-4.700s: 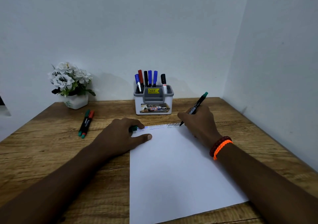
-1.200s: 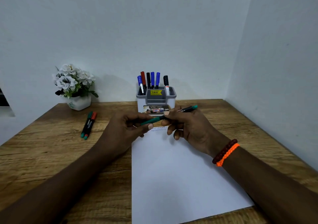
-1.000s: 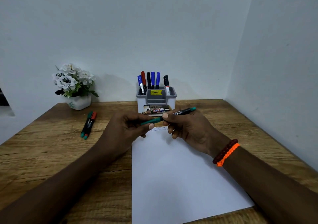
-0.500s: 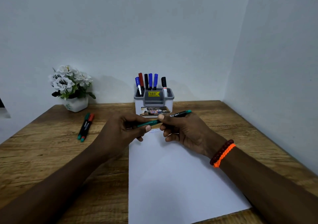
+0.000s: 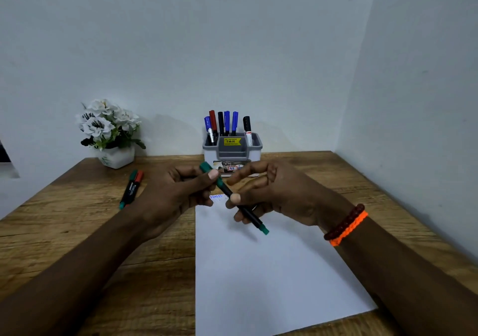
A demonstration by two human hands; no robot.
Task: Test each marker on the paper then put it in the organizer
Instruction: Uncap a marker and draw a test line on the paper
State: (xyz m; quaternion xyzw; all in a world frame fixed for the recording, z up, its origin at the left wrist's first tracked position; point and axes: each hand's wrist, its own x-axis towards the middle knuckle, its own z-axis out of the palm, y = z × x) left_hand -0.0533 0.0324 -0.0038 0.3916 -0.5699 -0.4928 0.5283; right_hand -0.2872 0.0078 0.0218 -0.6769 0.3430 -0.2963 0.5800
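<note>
Green marker (image 5: 234, 198) pinched by both hands, left (image 5: 178, 196) and right (image 5: 271, 193), over paper's (image 5: 271, 271) far edge.

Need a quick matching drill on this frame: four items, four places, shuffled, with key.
Items:
1. green marker
2. organizer
3. flower pot
4. two loose markers

Places:
A. far left of the table, by the wall
B. lying on the table, left of the left hand
C. held between both hands, above the paper
D. back middle of the table, markers standing in it

Pairs: 1-C, 2-D, 3-A, 4-B
</note>
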